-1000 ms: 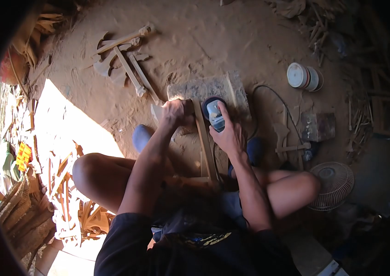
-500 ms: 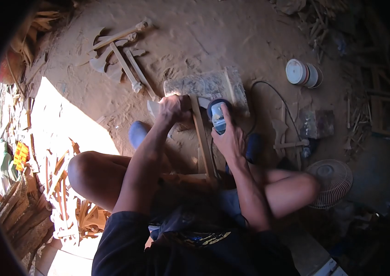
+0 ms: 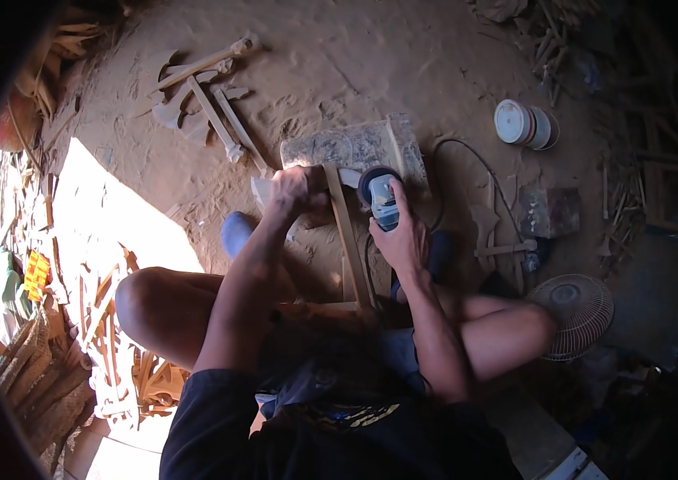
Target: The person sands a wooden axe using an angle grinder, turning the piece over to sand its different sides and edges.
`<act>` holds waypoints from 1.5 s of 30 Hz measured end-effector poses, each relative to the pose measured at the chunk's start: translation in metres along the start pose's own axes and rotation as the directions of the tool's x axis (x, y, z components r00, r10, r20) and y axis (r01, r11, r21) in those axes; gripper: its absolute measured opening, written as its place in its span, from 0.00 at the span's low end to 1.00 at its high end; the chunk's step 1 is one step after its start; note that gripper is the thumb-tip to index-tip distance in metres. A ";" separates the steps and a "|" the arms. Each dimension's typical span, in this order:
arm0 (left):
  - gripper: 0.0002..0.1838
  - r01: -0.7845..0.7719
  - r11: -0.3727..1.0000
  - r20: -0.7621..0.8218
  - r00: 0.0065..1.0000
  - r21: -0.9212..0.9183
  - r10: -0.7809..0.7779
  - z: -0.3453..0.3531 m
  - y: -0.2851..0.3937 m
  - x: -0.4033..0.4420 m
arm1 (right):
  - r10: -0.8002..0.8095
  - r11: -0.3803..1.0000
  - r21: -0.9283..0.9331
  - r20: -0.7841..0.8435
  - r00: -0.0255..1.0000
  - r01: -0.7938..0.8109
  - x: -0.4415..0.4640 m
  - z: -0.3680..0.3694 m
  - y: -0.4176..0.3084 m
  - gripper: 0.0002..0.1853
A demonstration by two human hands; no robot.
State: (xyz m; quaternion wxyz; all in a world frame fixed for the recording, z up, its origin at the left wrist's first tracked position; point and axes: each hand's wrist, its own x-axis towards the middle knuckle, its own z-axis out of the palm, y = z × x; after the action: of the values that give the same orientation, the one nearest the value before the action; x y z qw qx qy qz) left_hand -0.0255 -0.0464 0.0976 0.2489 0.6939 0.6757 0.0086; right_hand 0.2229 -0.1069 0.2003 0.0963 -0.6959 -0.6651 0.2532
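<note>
My left hand [image 3: 296, 189] is closed around the upper part of a wooden frame, whose long bar [image 3: 345, 232] runs down toward my lap. A pale curved end [image 3: 349, 177] of the wood sticks out to the right of the bar. My right hand [image 3: 403, 238] grips a power sander [image 3: 385, 200], one finger stretched along its top. The sander's dark round disc [image 3: 368, 182] is beside the curved end; whether they touch is hard to tell. Behind both hands lies a worn wooden block [image 3: 315, 150] on the dusty ground.
Carved wooden pieces [image 3: 215, 116] lie at the upper left. A white bucket [image 3: 513, 122] lies at the upper right, near a black cable [image 3: 489, 172]. A block [image 3: 551, 212] and a fan [image 3: 575, 316] are at the right. Wood scraps [image 3: 107, 344] are heaped lower left.
The sander in my right hand has shifted slightly right and down, away from the long bar, and more of the curved end shows. My left hand keeps its grip. The view has shifted slightly.
</note>
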 end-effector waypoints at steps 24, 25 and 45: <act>0.22 -0.040 0.998 -0.003 0.999 -0.040 0.040 0.003 -0.006 0.003 | -0.030 0.999 0.010 -0.089 0.996 0.031 -0.001 0.002 0.007 0.47; 0.22 -0.036 0.998 0.025 0.999 -0.054 0.038 0.000 -0.007 0.003 | -0.014 1.000 0.004 -0.109 0.994 0.014 -0.001 0.002 0.008 0.47; 0.23 -0.043 0.997 0.014 0.999 -0.067 0.044 0.000 -0.005 0.001 | -0.054 0.889 0.458 0.106 0.993 -0.001 0.029 -0.031 0.030 0.45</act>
State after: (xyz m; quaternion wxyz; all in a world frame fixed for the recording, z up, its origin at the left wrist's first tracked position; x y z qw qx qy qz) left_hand -0.0306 -0.0454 0.0955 0.2770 0.6999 0.6577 0.0313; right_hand 0.2635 -0.0749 0.2064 0.2222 -0.6288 -0.6006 0.4410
